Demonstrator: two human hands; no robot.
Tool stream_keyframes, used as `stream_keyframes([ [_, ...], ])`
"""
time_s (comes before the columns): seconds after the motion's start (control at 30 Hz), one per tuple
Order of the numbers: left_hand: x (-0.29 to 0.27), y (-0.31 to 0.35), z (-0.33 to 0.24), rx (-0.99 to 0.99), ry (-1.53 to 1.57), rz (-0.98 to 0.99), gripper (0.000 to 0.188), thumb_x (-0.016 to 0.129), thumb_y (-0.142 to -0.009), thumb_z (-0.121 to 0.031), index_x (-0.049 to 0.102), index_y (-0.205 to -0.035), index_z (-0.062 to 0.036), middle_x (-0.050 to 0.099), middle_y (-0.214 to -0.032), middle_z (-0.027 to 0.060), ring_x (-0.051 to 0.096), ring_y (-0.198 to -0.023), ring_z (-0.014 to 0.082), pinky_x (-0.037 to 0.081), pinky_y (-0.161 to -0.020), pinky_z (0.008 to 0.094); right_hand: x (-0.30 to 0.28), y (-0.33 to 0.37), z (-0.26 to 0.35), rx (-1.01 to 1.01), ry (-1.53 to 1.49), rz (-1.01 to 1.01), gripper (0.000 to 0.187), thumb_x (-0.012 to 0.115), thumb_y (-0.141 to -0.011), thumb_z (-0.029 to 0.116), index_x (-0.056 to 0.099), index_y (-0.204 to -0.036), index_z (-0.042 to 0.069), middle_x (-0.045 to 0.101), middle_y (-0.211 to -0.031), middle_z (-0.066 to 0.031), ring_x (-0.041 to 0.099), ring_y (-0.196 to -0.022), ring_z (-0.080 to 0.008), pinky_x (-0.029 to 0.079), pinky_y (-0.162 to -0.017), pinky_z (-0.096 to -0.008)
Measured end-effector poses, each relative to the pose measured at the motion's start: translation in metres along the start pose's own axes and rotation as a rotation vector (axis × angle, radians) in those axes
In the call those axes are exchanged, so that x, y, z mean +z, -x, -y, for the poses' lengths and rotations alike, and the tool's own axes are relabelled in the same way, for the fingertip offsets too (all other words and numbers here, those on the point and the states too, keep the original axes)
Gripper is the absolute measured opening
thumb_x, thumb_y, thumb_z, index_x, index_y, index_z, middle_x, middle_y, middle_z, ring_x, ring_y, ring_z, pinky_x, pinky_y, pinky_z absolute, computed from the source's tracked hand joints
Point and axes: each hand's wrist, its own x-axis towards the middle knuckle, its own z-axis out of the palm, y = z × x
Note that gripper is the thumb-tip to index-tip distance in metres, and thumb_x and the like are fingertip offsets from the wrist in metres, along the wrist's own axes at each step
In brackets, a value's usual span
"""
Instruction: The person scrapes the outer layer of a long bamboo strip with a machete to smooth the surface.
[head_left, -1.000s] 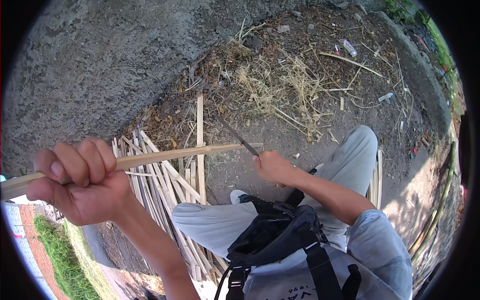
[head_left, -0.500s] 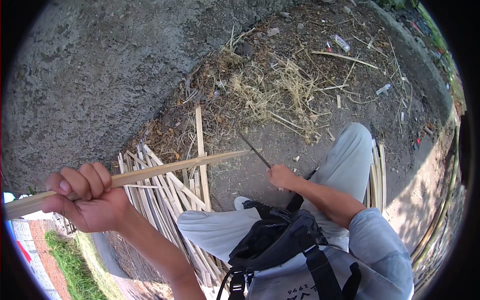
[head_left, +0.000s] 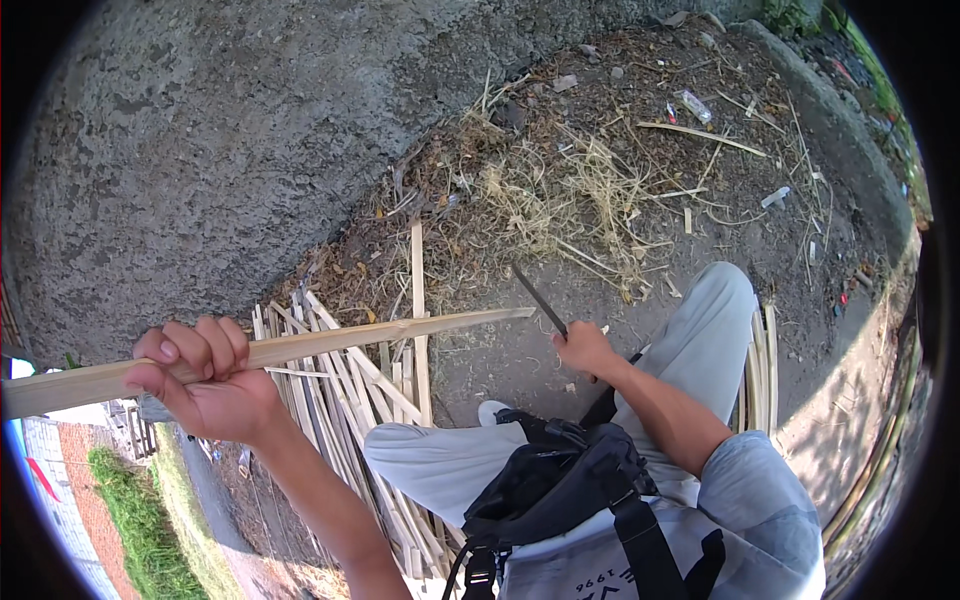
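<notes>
My left hand (head_left: 215, 385) is closed around a long, pale bamboo slat (head_left: 345, 337), palm up, with the thumb across its near side. The slat reaches rightward in front of me and narrows to a slanted tip. In my right hand (head_left: 588, 350) is the handle of a narrow, dark-bladed knife (head_left: 540, 298), its fingers wrapped round it. The blade points up and to the left, just past the slat's tip, with a small gap between them. Beneath the held slat, another slat (head_left: 419, 262) lies pointing away from me.
A pile of cut slats (head_left: 345, 405) lies beside my left leg, more strips (head_left: 763, 370) beside my right knee. Curly shavings (head_left: 560, 190) and a clear plastic bottle (head_left: 697, 106) litter the ground. A rough concrete surface (head_left: 220, 150) rises at far left. A black bag (head_left: 540, 485) rests at my lap.
The knife blade, which crossed the slat near its tip, is now off it to the right. My left hand and right hand both sit a little farther right in view.
</notes>
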Motion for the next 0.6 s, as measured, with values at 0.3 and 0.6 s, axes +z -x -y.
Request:
stream_keyframes([
  [0.3,0.001,0.001,0.001,0.020,-0.048,-0.083,0.039,0.041,-0.099,-0.044,0.043,-0.080,-0.0104,0.024,-0.054,-0.0030,0.016,-0.042,0.0067,0.012,-0.039,0.0236,0.010,0.004,0.005,-0.199,0.274,-0.166,0.026,0.057,-0.084,0.021,0.067,-0.084,-0.002,0.067,-0.083,-0.0242,0.066,-0.083,-0.0400,0.053,-0.075,-0.0470],
  [0.6,0.016,-0.001,0.005,0.017,-0.016,-0.012,0.039,0.041,-0.098,-0.044,0.044,-0.081,-0.0099,0.023,-0.055,-0.0037,0.016,-0.042,0.0063,0.012,-0.039,0.0236,0.035,-0.023,-0.018,-0.284,0.360,-0.278,0.015,0.060,-0.075,0.010,0.066,-0.080,-0.002,0.066,-0.081,-0.0243,0.068,-0.078,-0.0369,0.055,-0.067,-0.0458],
])
